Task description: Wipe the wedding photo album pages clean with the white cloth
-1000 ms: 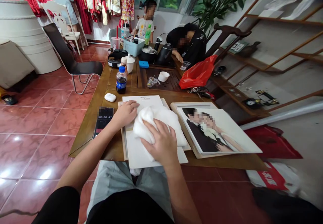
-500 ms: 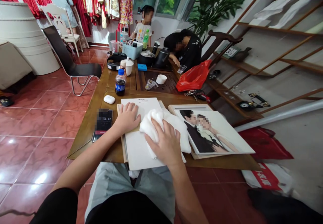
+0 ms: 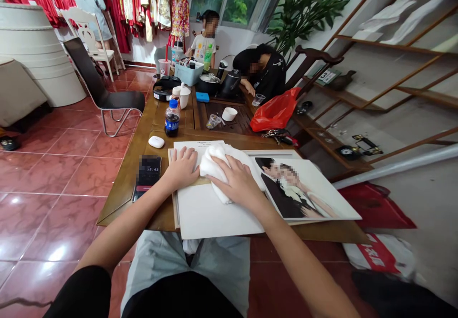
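A white board [image 3: 218, 215] lies in front of me on the wooden table, its near end reaching past the table edge. My left hand [image 3: 182, 169] rests flat on its upper left part, fingers spread. In my right hand [image 3: 239, 180] is a bunched white cloth [image 3: 212, 166], pressed down on the board. Part of the cloth spreads out beyond the hand to the right. Beside it, a large photo print [image 3: 304, 189] of a couple lies on a pale frame, partly covered by the cloth and my right arm.
A phone [image 3: 147, 177] and a white earbud case [image 3: 156, 142] lie to the left. Behind stand a cola bottle [image 3: 172, 120], a small white bowl [image 3: 229, 113] and a red plastic bag [image 3: 275, 112]. A person in black [image 3: 266, 69] leans on the table's far right side.
My right hand has pushed the cloth a little away from me across the board, and its forearm now slants in more from the right. My left hand stays in place.
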`<move>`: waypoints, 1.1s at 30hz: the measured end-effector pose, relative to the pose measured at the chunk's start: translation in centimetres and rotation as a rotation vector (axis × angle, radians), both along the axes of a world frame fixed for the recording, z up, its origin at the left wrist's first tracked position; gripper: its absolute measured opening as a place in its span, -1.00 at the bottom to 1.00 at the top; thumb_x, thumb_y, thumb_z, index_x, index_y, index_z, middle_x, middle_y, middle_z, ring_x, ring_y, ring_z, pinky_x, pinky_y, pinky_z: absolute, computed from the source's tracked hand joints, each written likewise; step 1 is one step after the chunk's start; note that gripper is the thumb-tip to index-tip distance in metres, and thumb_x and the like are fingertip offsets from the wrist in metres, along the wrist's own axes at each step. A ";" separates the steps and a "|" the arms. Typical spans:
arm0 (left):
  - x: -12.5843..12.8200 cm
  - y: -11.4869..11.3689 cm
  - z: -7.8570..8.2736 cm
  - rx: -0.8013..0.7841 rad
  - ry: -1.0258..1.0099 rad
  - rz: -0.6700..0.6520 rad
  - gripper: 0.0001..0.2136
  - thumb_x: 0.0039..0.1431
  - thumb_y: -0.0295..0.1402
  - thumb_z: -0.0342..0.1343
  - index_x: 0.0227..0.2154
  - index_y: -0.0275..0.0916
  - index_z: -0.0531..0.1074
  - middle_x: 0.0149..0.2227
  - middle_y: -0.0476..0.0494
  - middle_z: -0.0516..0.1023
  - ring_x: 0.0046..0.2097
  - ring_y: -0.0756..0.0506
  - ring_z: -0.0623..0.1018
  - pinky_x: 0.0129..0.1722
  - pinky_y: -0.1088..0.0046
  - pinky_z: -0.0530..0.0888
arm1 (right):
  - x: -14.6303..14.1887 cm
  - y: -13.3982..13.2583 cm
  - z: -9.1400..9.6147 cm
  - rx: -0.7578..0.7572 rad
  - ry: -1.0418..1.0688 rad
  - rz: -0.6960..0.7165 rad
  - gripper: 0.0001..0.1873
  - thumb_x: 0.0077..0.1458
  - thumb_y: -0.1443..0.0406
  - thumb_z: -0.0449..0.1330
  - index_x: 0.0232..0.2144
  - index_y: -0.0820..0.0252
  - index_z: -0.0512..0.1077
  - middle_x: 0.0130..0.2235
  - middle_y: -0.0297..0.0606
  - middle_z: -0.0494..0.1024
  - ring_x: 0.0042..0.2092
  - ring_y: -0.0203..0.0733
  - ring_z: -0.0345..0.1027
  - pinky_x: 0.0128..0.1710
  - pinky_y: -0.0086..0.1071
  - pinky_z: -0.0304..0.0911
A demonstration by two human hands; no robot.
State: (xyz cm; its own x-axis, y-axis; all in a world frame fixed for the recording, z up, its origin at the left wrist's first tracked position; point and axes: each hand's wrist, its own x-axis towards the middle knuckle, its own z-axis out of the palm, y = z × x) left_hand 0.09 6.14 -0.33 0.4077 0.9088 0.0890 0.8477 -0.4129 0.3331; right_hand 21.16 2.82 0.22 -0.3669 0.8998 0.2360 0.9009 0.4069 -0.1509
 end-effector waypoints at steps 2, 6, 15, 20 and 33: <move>0.0 0.0 0.1 -0.007 0.011 -0.003 -0.55 0.37 -0.25 -0.09 0.25 -0.29 0.23 0.40 -0.40 0.22 0.46 -0.41 0.10 0.42 -0.23 -0.02 | -0.2 1.3 0.3 -0.036 -0.004 -0.009 -0.37 0.36 -0.03 0.01 0.37 0.02 0.23 0.28 0.02 0.35 0.26 0.19 0.24 0.18 0.07 0.17; 0.0 0.0 0.0 -0.002 0.010 -0.006 -0.54 0.39 -0.24 -0.12 0.26 -0.34 0.23 0.39 -0.40 0.23 0.46 -0.42 0.10 0.44 -0.20 -0.03 | -0.7 3.9 0.9 -0.081 -0.016 -0.008 -0.36 0.36 -0.03 0.03 0.39 -0.02 0.21 0.27 0.00 0.36 0.27 0.20 0.22 0.19 0.10 0.15; 0.0 -0.1 -0.1 0.011 0.024 -0.004 -0.56 0.40 -0.23 -0.11 0.24 -0.31 0.25 0.40 -0.40 0.22 0.45 -0.43 0.12 0.42 -0.19 0.01 | -1.4 7.4 1.0 -0.105 -0.014 -0.023 -0.37 0.35 -0.02 0.05 0.37 -0.01 0.25 0.32 0.01 0.32 0.28 0.25 0.21 0.20 0.16 0.13; 0.2 -0.2 -0.2 0.013 0.024 0.029 -0.54 0.41 -0.21 -0.11 0.26 -0.34 0.23 0.39 -0.41 0.22 0.45 -0.41 0.12 0.43 -0.18 0.01 | -0.3 6.1 1.9 -0.168 -0.035 0.039 -0.42 0.31 -0.03 0.10 0.32 -0.10 0.33 0.28 -0.07 0.39 0.28 0.20 0.23 0.21 0.15 0.16; 0.2 -0.2 -0.1 0.029 0.054 0.009 -0.54 0.40 -0.22 -0.13 0.26 -0.34 0.23 0.39 -0.42 0.22 0.44 -0.43 0.14 0.41 -0.21 0.06 | 0.9 2.1 3.1 -0.222 -0.088 0.119 -0.43 0.33 -0.01 0.06 0.32 -0.11 0.34 0.29 -0.05 0.37 0.26 0.24 0.27 0.16 0.15 0.24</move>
